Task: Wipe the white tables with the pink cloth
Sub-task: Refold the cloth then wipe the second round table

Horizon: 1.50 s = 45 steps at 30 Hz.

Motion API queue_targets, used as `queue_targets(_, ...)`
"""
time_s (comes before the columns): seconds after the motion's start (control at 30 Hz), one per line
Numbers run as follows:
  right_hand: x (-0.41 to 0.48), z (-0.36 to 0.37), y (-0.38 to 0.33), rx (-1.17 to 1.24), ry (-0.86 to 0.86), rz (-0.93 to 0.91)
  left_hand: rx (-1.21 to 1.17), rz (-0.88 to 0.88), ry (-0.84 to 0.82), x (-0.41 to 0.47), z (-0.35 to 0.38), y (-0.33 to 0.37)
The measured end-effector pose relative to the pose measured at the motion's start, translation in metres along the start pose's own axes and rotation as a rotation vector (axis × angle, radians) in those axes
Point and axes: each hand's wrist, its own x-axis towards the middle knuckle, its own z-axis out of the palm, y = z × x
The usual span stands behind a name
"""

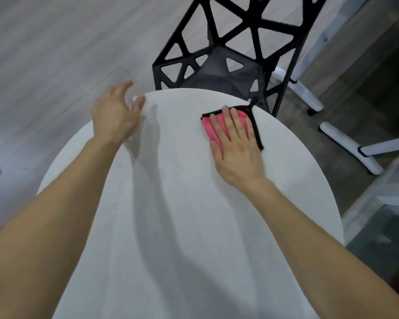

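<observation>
Pressing pink cloth (206, 127), right hand (236, 148) flat

A round white table (182, 180) with a smooth matt top fills the middle of the view. A small pink cloth with black-bound edges (206, 127) lies flat on it at two o'clock, its far corner reaching the rim. Soft grey shadows streak the top.

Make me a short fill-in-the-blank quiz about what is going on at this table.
1. The right hand presses flat on a ____ cloth with a black edge.
2. The cloth lies on a round table whose top is ____.
3. Beyond the table's far edge stands a ____ chair with triangular openings.

Missing words: pink; white; black.
</observation>
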Motion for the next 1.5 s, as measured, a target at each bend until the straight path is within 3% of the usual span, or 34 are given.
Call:
queue_targets(0.03, -0.007, -0.001, 0.003, -0.006, -0.024, 0.007, 0.049, -0.118, 0.014, -0.002, -0.010, -0.026)
queue_targets(0.1, -0.005, -0.001, 0.006, -0.009, -0.055, 0.047, 0.131, -0.271, -0.124, -0.009, -0.022, -0.063)
queue_targets(0.23, 0.052, 0.009, -0.050, -0.057, -0.018, 0.310, 0.105, -0.232, -0.268, -0.014, -0.031, -0.080)
queue_targets(0.27, 0.071, 0.015, -0.078, -0.048, -0.024, 0.258, 0.076, -0.234, -0.279, -0.011, -0.034, -0.082)
queue_targets(0.37, 0.108, 0.027, -0.167, 0.004, -0.141, -0.177, 0.048, -0.214, -0.314, -0.012, -0.047, -0.096)
queue_targets(0.47, 0.114, 0.029, -0.179, 0.019, -0.216, -0.397, 0.004, -0.187, -0.323, -0.010, -0.052, -0.117)
queue_targets(0.53, 0.113, 0.028, -0.139, 0.015, -0.154, -0.261, -0.064, -0.191, -0.324, -0.002, -0.049, -0.122)
queue_targets(0.63, 0.104, 0.017, -0.064, -0.036, -0.093, 0.178, -0.105, -0.179, -0.318, 0.010, -0.043, -0.123)
queue_targets(0.73, 0.103, 0.019, -0.084, -0.067, -0.044, 0.351, -0.153, -0.179, -0.312, 0.018, -0.041, -0.130)
queue_targets(0.77, 0.106, 0.025, -0.112, -0.073, -0.035, 0.283, -0.168, -0.179, -0.314, 0.018, -0.042, -0.134)
queue_targets(0.9, 0.110, 0.046, -0.213, -0.023, -0.134, -0.273, -0.290, -0.112, -0.306, 0.010, -0.039, -0.154)
queue_targets(0.97, 0.111, 0.043, -0.207, -0.030, -0.167, -0.329, -0.326, -0.113, -0.351, -0.003, -0.047, -0.166)
queue_targets(1.03, 0.107, 0.037, -0.178, -0.044, -0.132, -0.196, -0.343, -0.139, -0.403, -0.025, -0.061, -0.186)
queue_targets(1.1, 0.102, 0.030, -0.149, -0.064, -0.091, 0.084, -0.395, -0.231, -0.427, -0.059, -0.073, -0.217)
queue_targets(1.17, 0.100, 0.032, -0.160, -0.046, -0.066, 0.262, -0.425, -0.305, -0.471, -0.096, -0.077, -0.245)
queue_targets(1.23, 0.092, 0.039, -0.212, -0.057, -0.055, 0.130, -0.422, -0.326, -0.472, -0.122, -0.073, -0.259)
queue_targets(1.33, 0.056, 0.054, -0.297, -0.031, -0.182, -0.503, -0.488, -0.330, -0.410, -0.132, -0.069, -0.265)
queue_targets(1.4, 0.052, 0.051, -0.302, -0.027, -0.239, -0.713, -0.548, -0.283, -0.399, -0.136, -0.066, -0.264)
queue_targets(1.43, 0.062, 0.050, -0.286, -0.032, -0.225, -0.695, -0.571, -0.260, -0.387, -0.137, -0.063, -0.262)
queue_targets(1.5, 0.091, 0.045, -0.238, -0.057, -0.179, -0.424, -0.591, -0.240, -0.359, -0.139, -0.060, -0.254)
